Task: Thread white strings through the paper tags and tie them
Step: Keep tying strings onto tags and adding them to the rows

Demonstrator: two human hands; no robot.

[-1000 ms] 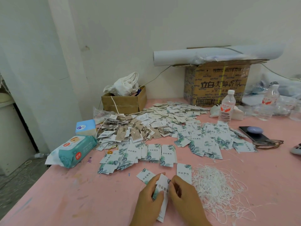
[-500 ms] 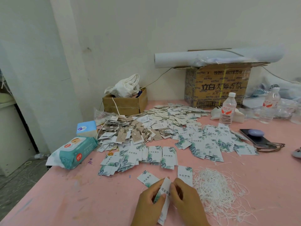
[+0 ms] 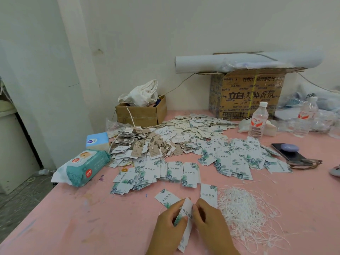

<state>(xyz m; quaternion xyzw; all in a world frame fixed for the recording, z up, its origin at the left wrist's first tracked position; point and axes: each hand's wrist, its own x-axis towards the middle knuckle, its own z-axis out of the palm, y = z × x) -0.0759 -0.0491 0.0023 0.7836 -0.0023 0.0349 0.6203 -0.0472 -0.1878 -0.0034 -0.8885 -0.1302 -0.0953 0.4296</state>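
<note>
At the near edge of the pink table [image 3: 73,218], my left hand [image 3: 168,229] and my right hand [image 3: 211,225] both pinch a stack of white paper tags with green leaf print [image 3: 186,216], held on edge between them. Two single tags lie just beyond, one on the left [image 3: 166,197] and one on the right [image 3: 208,194]. A loose heap of white strings [image 3: 246,214] lies to the right of my right hand. A wide spread of more tags [image 3: 184,159] covers the middle of the table. Whether a string is in my fingers is hidden.
A wet-wipe pack [image 3: 82,167] and a blue tissue pack [image 3: 97,141] sit at the left edge. A small open carton [image 3: 141,115] and a big printed carton [image 3: 246,94] stand at the wall. Two water bottles [image 3: 257,122], a phone [image 3: 287,150] lie right.
Both hands stay on the tag stack with only small finger shifts; the stack stands a little more upright. The camera has tilted slightly.
</note>
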